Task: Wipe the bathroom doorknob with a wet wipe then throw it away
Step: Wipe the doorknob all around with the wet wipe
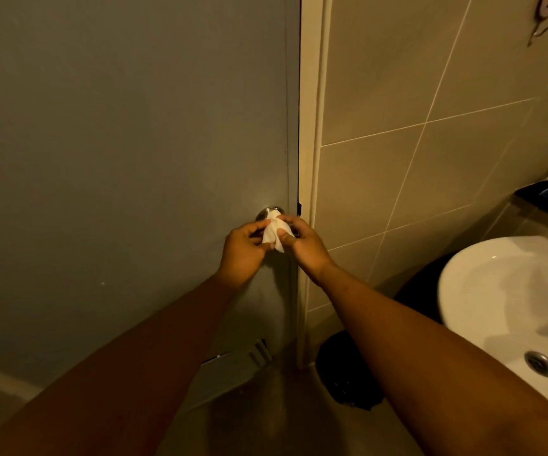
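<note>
A round metal doorknob (267, 212) sticks out of the grey door (127, 159) near its right edge; only its top shows. A crumpled white wet wipe (272, 232) lies over the knob's front. My left hand (244, 251) pinches the wipe's lower left part with fingers and thumb. My right hand (302, 243) grips the wipe from the right, thumb pressed on it. Both hands meet at the knob, hiding most of it.
A cream door frame (310, 126) runs beside the door, with beige tiled wall (430, 126) to its right. A white sink (513, 301) juts out at lower right. A dark bin-like object (345, 373) sits on the floor under my right forearm.
</note>
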Action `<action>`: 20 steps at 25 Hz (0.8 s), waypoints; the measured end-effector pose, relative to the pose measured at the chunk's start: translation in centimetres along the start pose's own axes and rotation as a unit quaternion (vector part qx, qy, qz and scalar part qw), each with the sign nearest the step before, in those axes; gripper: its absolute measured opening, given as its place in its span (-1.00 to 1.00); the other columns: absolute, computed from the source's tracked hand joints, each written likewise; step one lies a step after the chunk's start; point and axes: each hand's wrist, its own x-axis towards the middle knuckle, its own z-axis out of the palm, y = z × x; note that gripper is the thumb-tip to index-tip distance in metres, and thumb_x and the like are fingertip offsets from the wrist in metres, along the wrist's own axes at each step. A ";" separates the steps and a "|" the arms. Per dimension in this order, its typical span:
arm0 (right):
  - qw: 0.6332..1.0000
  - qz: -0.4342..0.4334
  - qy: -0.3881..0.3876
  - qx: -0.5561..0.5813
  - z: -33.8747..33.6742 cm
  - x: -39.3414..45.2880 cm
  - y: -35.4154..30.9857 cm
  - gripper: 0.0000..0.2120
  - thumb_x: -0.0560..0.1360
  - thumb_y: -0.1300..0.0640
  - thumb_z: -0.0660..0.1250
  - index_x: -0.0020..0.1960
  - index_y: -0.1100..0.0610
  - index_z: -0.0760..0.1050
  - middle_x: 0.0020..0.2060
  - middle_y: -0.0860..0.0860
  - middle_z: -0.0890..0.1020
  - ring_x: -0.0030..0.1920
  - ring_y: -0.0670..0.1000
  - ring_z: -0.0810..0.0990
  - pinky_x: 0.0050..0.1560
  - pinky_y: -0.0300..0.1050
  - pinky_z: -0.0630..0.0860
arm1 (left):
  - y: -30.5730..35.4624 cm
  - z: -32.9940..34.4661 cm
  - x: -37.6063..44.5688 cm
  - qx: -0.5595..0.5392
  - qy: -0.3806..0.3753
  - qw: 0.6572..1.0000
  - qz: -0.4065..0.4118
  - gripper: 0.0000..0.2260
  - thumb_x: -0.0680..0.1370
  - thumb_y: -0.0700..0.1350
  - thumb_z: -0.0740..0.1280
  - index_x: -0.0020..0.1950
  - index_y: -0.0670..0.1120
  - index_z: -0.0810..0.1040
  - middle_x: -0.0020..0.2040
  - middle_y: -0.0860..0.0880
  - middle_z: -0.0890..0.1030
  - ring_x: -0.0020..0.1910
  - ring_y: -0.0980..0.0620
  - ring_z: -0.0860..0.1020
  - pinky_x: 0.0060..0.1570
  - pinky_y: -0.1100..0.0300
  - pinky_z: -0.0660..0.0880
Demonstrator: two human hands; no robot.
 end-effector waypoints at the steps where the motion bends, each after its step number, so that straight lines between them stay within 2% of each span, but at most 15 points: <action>1: 0.998 -0.030 -0.003 -0.055 -0.2 0.1 -0.2 -0.70 0.58 0.13 0.28 0.30 0.01 0.48 0.29 0.10 0.52 0.23 0.13 0.53 0.22 0.03 0.55 | 0.0 -0.1 0.0 -0.011 0.000 1.000 -0.005 -0.56 0.48 -0.34 0.40 0.35 -0.16 0.51 0.24 -0.15 0.61 0.08 0.01 0.59 0.08 0.22 0.51; 3: 0.995 -0.058 0.003 -0.087 -0.4 0.3 -0.2 -0.70 0.56 0.11 0.31 0.29 0.00 0.50 0.28 0.09 0.54 0.22 0.10 0.55 0.14 -0.09 0.57 | -0.1 -0.5 0.2 -0.037 -0.015 0.999 -0.027 -0.59 0.49 -0.32 0.38 0.34 -0.15 0.52 0.22 -0.16 0.62 0.07 -0.03 0.61 0.08 0.15 0.55; 5: 0.999 -0.028 0.022 -0.025 -0.7 0.0 -0.1 -0.72 0.58 0.10 0.28 0.28 0.03 0.51 0.26 0.09 0.55 0.20 0.10 0.55 0.04 -0.19 0.54 | -0.1 -1.0 0.5 -0.067 -0.015 0.996 -0.059 -0.68 0.55 -0.27 0.31 0.30 -0.15 0.56 0.20 -0.21 0.62 0.06 -0.13 0.63 0.10 0.03 0.59; 6: 0.999 0.000 0.032 0.013 -0.8 -0.2 0.2 -0.73 0.59 0.08 0.25 0.28 0.05 0.52 0.24 0.10 0.56 0.19 0.11 0.55 0.05 -0.17 0.55 | 0.0 -1.2 0.6 -0.060 -0.006 0.996 -0.061 -0.73 0.57 -0.22 0.28 0.26 -0.15 0.59 0.15 -0.24 0.63 0.01 -0.15 0.63 0.09 0.00 0.58; 8: 0.997 0.037 0.049 0.044 -0.7 -0.3 0.6 -0.71 0.61 0.09 0.21 0.29 0.07 0.53 0.25 0.10 0.56 0.21 0.13 0.54 0.15 -0.08 0.54 | 0.1 -1.3 0.6 0.025 0.021 0.999 -0.017 -0.77 0.59 -0.10 0.29 0.16 -0.15 0.64 0.03 -0.21 0.67 -0.06 -0.13 0.64 0.04 0.04 0.58; 10: 0.997 0.020 0.071 0.001 -0.8 -0.2 0.4 -0.73 0.59 0.16 0.26 0.27 0.10 0.54 0.27 0.08 0.50 0.24 0.09 0.50 0.19 -0.12 0.51 | 0.2 -1.2 0.3 0.046 0.026 0.998 0.018 -0.78 0.54 -0.10 0.37 0.14 -0.15 0.64 0.04 -0.14 0.67 -0.01 -0.07 0.64 0.05 0.12 0.60; 12: 0.991 -0.044 0.089 -0.084 -1.4 -0.1 -0.1 -0.75 0.53 0.21 0.34 0.21 0.12 0.57 0.23 0.04 0.46 0.22 0.00 0.45 0.19 -0.20 0.49 | -0.1 -1.2 0.3 0.046 0.012 0.999 0.026 -0.76 0.49 -0.16 0.43 0.14 -0.15 0.61 0.06 -0.12 0.64 0.01 -0.07 0.63 -0.03 0.20 0.60; 15: 0.961 -0.144 0.060 -0.227 -2.3 -0.1 -1.0 -0.72 0.48 0.24 0.40 0.19 0.13 0.59 0.17 0.05 0.47 0.19 -0.06 0.40 0.26 -0.17 0.44 | -0.5 -1.5 0.3 0.107 0.005 0.993 0.056 -0.71 0.43 -0.18 0.49 0.12 -0.11 0.56 0.02 -0.07 0.59 -0.05 -0.05 0.61 -0.18 0.32 0.54; 18: 0.949 -0.161 0.015 -0.269 -2.3 -0.2 -1.9 -0.67 0.43 0.28 0.43 0.19 0.20 0.58 0.18 0.10 0.50 0.21 0.03 0.45 0.24 -0.16 0.44 | -0.5 -1.3 0.2 0.185 0.031 0.973 0.136 -0.69 0.39 -0.18 0.52 0.04 -0.06 0.48 0.06 0.00 0.48 -0.07 0.04 0.56 -0.15 0.37 0.50; 20: 0.954 -0.145 0.001 -0.262 -2.3 -0.2 -1.7 -0.59 0.40 0.29 0.46 0.24 0.21 0.54 0.19 0.11 0.49 0.19 0.05 0.47 0.22 -0.16 0.47 | -0.3 -1.1 0.3 0.192 0.019 0.967 0.166 -0.70 0.39 -0.19 0.52 0.02 -0.07 0.48 0.06 0.02 0.44 -0.03 0.05 0.54 -0.08 0.34 0.53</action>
